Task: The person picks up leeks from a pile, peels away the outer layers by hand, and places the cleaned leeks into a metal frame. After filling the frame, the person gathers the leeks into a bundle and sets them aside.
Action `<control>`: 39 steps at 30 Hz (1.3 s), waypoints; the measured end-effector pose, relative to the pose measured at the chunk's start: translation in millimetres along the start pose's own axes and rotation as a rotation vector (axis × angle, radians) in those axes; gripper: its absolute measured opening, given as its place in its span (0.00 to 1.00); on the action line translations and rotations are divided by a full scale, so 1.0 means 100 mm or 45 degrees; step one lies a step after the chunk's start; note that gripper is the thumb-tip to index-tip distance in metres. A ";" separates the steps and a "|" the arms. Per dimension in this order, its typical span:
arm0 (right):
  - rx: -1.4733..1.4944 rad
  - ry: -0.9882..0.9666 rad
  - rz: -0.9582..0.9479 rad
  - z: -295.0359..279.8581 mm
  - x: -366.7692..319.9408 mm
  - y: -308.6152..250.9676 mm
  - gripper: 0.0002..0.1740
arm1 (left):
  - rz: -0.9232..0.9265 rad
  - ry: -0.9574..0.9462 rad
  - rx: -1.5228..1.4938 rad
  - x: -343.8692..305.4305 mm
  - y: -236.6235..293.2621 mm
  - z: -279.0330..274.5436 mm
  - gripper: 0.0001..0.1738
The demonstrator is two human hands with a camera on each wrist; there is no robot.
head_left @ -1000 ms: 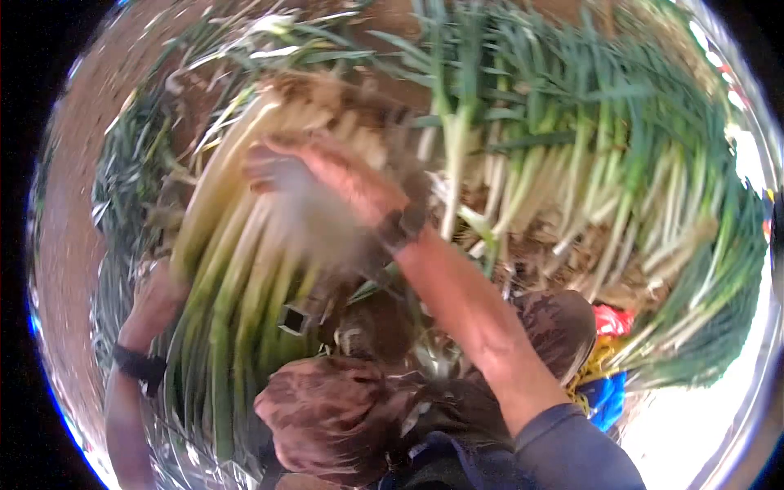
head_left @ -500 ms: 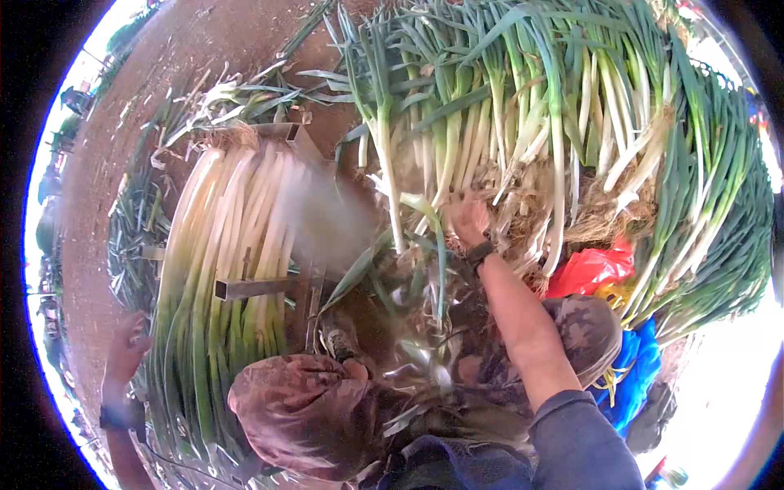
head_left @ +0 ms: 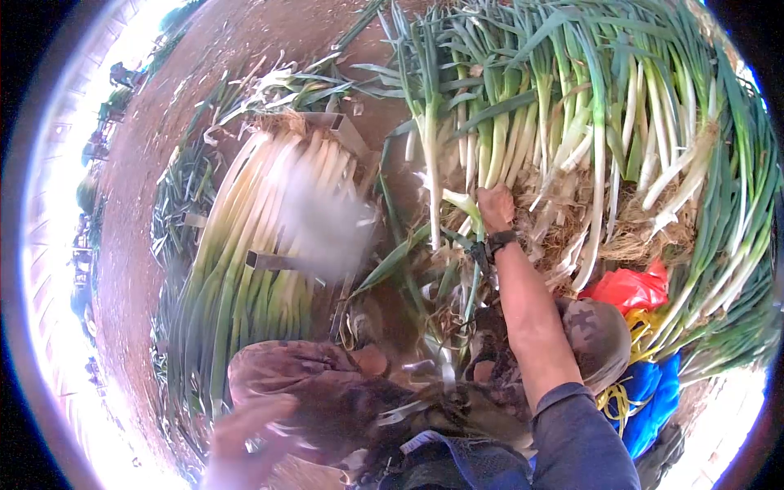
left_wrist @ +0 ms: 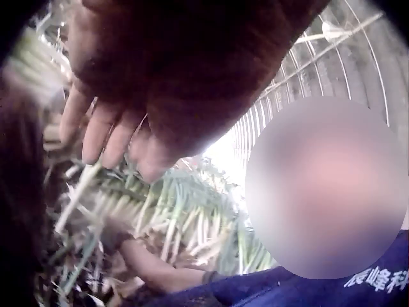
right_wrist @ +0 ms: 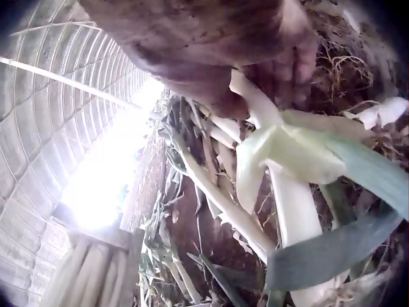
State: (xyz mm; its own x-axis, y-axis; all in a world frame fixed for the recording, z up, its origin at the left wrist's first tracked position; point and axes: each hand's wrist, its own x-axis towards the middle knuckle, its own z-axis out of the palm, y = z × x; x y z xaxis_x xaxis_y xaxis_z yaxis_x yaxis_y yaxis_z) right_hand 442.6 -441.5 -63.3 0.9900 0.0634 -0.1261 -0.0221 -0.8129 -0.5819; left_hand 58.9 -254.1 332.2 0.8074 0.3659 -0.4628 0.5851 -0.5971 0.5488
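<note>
My right hand (head_left: 496, 208) is at the near, root-side edge of a wide pile of green onions (head_left: 523, 139). In the right wrist view, the fingers of that hand (right_wrist: 255, 57) curl round a white stalk (right_wrist: 255, 99), with loose leaves just below. The blurred left hand (head_left: 249, 433) is over my left leg, away from the onions. In the left wrist view the left hand (left_wrist: 147, 83) holds nothing, its fingers extended and slightly bent. A thick row of onions (head_left: 269, 196) lies in a metal frame (head_left: 273, 261) at left, roots at the far end.
Leaf scraps (head_left: 294, 86) lie beyond the frame, and more greens (head_left: 184, 204) to its left. A red bag (head_left: 629, 290) and a blue bag (head_left: 657, 400) with yellow ties are beside my right knee (head_left: 592, 339). Brown ground (head_left: 163, 139) shows at far left.
My right hand left the framed row for the pile at right and now grips there. The left hand moved from beside the row toward my lap. The view has shifted a little.
</note>
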 end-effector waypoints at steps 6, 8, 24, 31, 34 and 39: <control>1.077 -0.398 0.197 0.20 0.26 0.21 0.14 | 0.329 -0.152 -0.549 0.87 -0.29 1.36 0.16; 1.123 -0.441 0.283 -0.18 -0.03 -0.06 0.16 | 0.280 0.081 -0.668 1.23 -0.23 1.74 0.14; 1.187 -0.738 0.412 0.36 -1.59 -0.25 0.20 | 0.208 0.228 -0.674 2.49 -1.45 3.41 0.30; 0.962 -0.821 0.001 0.58 -0.66 0.64 0.21 | 0.079 -0.011 -0.086 2.45 -1.06 2.59 0.16; 1.568 -0.610 0.534 0.07 -0.33 0.34 0.25 | 0.244 -0.032 0.145 2.11 -0.97 2.54 0.09; 0.906 -0.368 0.138 0.18 -0.06 0.84 0.35 | 0.266 -0.259 0.199 1.95 -1.07 2.85 0.10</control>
State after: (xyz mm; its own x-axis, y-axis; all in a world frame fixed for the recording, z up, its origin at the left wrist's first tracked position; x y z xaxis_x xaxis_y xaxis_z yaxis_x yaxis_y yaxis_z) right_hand 432.2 -499.8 -125.4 0.9037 0.2328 -0.3593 -0.2976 -0.2620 -0.9180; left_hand 131.9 -322.9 -15.2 0.8679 0.0837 -0.4896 0.3772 -0.7524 0.5401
